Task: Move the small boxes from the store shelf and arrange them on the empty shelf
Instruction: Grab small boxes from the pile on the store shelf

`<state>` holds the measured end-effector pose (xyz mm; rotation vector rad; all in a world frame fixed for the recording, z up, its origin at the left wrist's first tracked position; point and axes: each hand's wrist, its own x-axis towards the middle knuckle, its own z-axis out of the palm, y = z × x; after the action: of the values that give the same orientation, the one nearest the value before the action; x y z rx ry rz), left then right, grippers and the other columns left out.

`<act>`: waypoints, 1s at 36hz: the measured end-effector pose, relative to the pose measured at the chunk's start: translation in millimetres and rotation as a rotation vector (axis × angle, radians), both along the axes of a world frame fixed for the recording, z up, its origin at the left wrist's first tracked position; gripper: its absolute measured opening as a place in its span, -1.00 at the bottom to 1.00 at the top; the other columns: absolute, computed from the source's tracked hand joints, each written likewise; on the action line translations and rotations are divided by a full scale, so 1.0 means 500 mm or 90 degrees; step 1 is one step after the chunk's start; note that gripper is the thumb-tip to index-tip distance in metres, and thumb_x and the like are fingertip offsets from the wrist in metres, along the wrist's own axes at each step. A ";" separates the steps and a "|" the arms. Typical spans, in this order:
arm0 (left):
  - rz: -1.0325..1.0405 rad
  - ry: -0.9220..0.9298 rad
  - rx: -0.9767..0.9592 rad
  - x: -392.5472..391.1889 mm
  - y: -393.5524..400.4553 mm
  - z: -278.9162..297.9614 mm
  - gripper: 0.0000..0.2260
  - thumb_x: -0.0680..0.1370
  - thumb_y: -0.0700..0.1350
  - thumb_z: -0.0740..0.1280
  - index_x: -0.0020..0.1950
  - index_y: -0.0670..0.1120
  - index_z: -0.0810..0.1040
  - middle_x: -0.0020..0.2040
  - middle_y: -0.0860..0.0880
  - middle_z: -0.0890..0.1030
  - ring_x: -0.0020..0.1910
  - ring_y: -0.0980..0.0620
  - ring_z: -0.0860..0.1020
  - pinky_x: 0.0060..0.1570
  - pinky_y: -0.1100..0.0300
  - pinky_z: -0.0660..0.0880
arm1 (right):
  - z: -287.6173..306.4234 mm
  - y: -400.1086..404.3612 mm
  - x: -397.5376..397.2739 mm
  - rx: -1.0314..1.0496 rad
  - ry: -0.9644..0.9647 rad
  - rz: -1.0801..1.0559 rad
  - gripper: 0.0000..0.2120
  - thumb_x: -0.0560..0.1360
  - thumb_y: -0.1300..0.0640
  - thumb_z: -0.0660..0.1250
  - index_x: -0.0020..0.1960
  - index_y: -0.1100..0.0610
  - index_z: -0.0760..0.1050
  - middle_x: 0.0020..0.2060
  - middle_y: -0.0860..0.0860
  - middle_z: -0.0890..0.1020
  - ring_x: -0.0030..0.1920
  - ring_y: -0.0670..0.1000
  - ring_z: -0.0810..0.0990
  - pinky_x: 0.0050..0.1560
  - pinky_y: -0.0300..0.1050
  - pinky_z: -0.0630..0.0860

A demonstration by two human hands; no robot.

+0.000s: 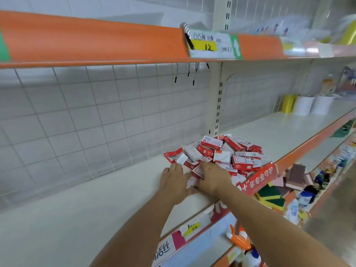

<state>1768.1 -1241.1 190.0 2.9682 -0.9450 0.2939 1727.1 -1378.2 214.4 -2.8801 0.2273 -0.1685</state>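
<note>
A loose pile of several small red-and-white boxes (221, 153) lies on the cream shelf (96, 205), near the upright post. Both my hands reach into the pile's near edge. My left hand (173, 180) lies flat, palm down, fingers stretched toward the boxes, touching the nearest ones. My right hand (213, 178) sits just right of it, fingers curled over a red-and-white box (198, 171) at the pile's front. The shelf stretch to the left of the pile is bare.
A wire grid panel (77, 116) backs the shelf. An orange shelf edge (96, 39) with a price tag (212, 45) hangs overhead. Yellow and white rolls (304, 105) stand far right. Sponges (289, 178) and bottles fill the lower shelf.
</note>
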 end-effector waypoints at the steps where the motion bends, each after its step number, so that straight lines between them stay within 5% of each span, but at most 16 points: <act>1: 0.000 0.005 -0.002 -0.007 0.000 0.002 -0.48 0.54 0.32 0.15 0.42 0.10 0.37 0.30 -0.05 0.36 0.30 -0.05 0.27 0.25 0.09 0.23 | 0.001 -0.002 -0.004 0.004 0.003 0.010 -0.57 0.46 -0.01 0.30 0.28 0.09 0.33 0.16 0.05 0.54 0.17 0.08 0.51 0.10 -0.03 0.46; 10: 0.057 0.122 -0.008 -0.061 0.015 0.019 -0.53 0.60 0.12 0.22 0.48 0.03 0.28 0.39 -0.08 0.37 0.36 -0.10 0.30 0.22 0.01 0.37 | 0.015 -0.006 -0.027 0.007 0.025 0.063 -0.57 0.48 0.10 0.27 0.34 0.08 0.34 0.22 0.06 0.52 0.21 0.09 0.50 0.14 -0.02 0.46; 21: 0.233 0.121 -0.034 -0.145 0.134 0.030 -0.64 0.64 -0.01 0.18 0.41 -0.11 0.34 0.28 -0.11 0.41 0.26 -0.09 0.37 0.14 0.05 0.39 | 0.015 0.084 -0.054 -0.020 0.037 0.219 -0.46 0.55 0.22 0.18 0.51 0.06 0.18 0.41 0.06 0.38 0.37 0.09 0.39 0.30 -0.04 0.37; 36: 0.500 0.064 -0.081 -0.379 0.398 0.058 -0.64 0.64 -0.05 0.16 0.44 -0.02 0.32 0.27 -0.10 0.40 0.27 -0.10 0.36 0.08 0.06 0.42 | 0.028 0.364 -0.152 -0.028 0.017 0.487 -0.52 0.48 0.31 0.18 0.38 0.08 0.32 0.24 0.06 0.51 0.21 0.12 0.48 0.06 -0.09 0.43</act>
<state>1578.4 -1042.3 219.0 3.0360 0.2784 0.1879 1650.9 -1196.5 228.2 -2.7815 -0.8679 0.0111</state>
